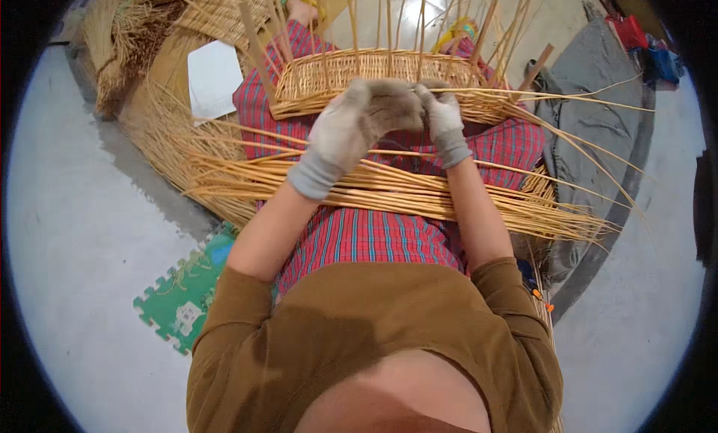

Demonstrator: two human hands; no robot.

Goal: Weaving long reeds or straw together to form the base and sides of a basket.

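Note:
A woven wicker basket (374,63) with tall upright stakes (388,22) rests across my knees in red plaid cloth. My left hand (358,120), in a dirty pale glove, curves its fingers at the near rim toward the right; what they hold is hidden. My right hand (441,120), also gloved, has its fingers closed at that rim around long thin wicker strands (568,96) that trail to the right. Across my lap, under my forearms, lies a bundle of loose yellow canes (389,190).
Piles of straw (112,37), a woven mat (217,10) and white paper (213,81) lie at left. A green foam mat (172,298) is at lower left, a dark grey cloth (591,134) at right, red items (627,31) at back right, and an orange-handled tool (540,298) by my right side.

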